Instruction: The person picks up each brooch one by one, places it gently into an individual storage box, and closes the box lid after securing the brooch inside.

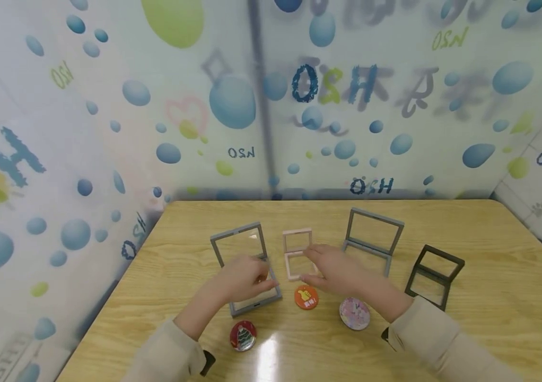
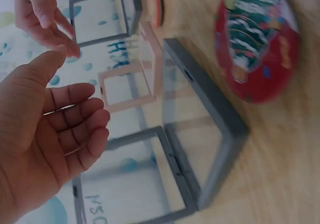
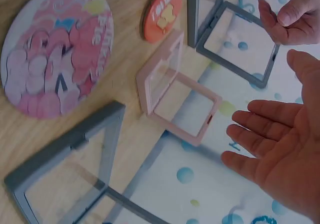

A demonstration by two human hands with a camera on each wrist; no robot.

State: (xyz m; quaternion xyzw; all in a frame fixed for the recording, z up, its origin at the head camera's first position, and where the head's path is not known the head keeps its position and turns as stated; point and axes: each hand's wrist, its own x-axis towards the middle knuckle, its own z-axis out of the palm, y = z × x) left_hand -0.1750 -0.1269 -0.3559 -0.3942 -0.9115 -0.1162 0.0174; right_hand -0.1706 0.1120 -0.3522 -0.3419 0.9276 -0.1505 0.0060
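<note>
I observe both hands relaxed, holding nothing: left hand [image 1: 247,277] over the grey frame [image 1: 247,265], right hand [image 1: 335,268] beside the pink frame [image 1: 298,253], mid-tabletop. All three badges lie unframed near the front edge.

We see a wood-grain table [image 1: 466,297] with a glossy sheen, matt plastic frames, grey [image 1: 244,265] and pink [image 1: 296,253], with clear film, and shiny badges [image 1: 243,335].

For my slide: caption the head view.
Both open hands hover by a small pink hinged frame on a wooden table.
</note>
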